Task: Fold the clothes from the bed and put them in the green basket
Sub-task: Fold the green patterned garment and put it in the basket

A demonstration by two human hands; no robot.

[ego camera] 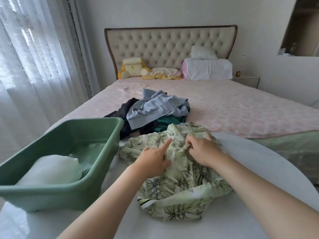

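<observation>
1. Two bare hands are set on a crumpled leaf-print garment (179, 180), which is spread on a white sheet (259, 161) at the foot of the bed (241, 107), straight ahead of the person.
2. The garment's long axis is judged to run from the person outward toward the headboard. Both hands are placed on its far half, close together near the middle.
3. The left hand (155, 157) is laid on the cloth with the index finger stretched forward and touching a fold. Whether fabric is held by its other fingers cannot be told.
4. The right hand (202, 150) is seen knuckles up, its fingers curled in and a bunch of the cloth pinched beneath them.
5. Both forearms are reached forward from the lower edge of the view, converging on the garment.
6. The green basket (107, 128) is placed just beside the garment on the left, so the left hand is the nearer one. A white folded item (50, 169) is already lying in it.
7. Beyond the garment, an unfolded heap is seen: a light blue sweatshirt (155, 107), a black garment (124, 109) and a dark teal garment (169, 121).
8. The garment is judged to need flattening and folding before it can be carried left.
</observation>
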